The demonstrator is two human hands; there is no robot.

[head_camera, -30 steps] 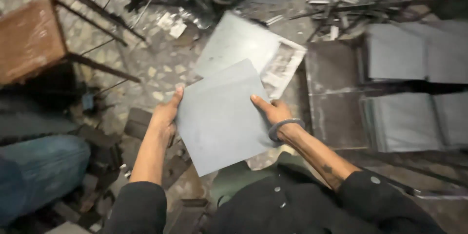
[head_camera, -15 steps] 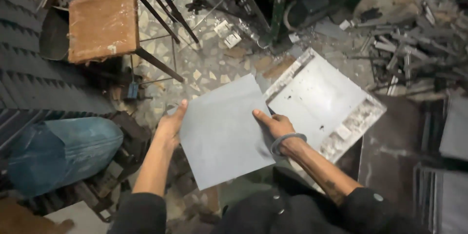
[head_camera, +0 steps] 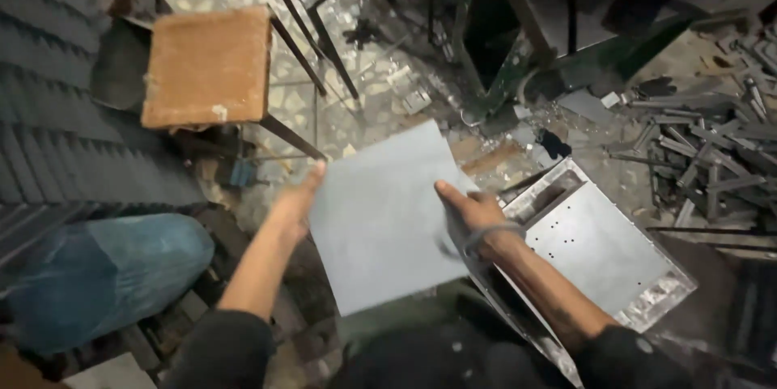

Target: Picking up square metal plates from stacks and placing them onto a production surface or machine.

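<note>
- Floor (head_camera: 356, 114): speckled stone, dirty, littered with small bits of scrap and debris.
- Upper left: stool (head_camera: 208, 65) with a worn brown square seat on thin dark metal legs. Ribbed dark sheets (head_camera: 57, 138) stacked along the left edge.
- Lower left: blue bundle (head_camera: 105, 276), rounded, lying on dark clutter.
- Top centre: dark green metal frame (head_camera: 502, 57), with more thin-legged framing beside it.
- Right: pile of metal strips (head_camera: 712, 154), loose and crossing one another.
- Lower right: tray (head_camera: 599, 251), shallow grey metal with turned-up rims and small holes, lying tilted on the floor just beside the right forearm.
- Sheet (head_camera: 388, 219): flat grey square, held in the air at centre, above the floor and the person's lap, one corner pointing up toward the green frame.
- Left hand (head_camera: 295, 203): fingers closed against the sheet's left edge, thumb side up; the grip from below is hidden by the sheet.
- Right hand (head_camera: 473, 211): clamped on the sheet's right edge, thumb lying on top, fingers underneath; a band sits on the wrist. Slightly blurred.
- Edges: sheet's right edge overlaps the tray's near rim in view; whether they touch, cannot tell. Left edge is near the stool's leg but apart from it.
- Open room: bare floor shows above the sheet, between stool and green frame; left, right and near sides are crowded.
</note>
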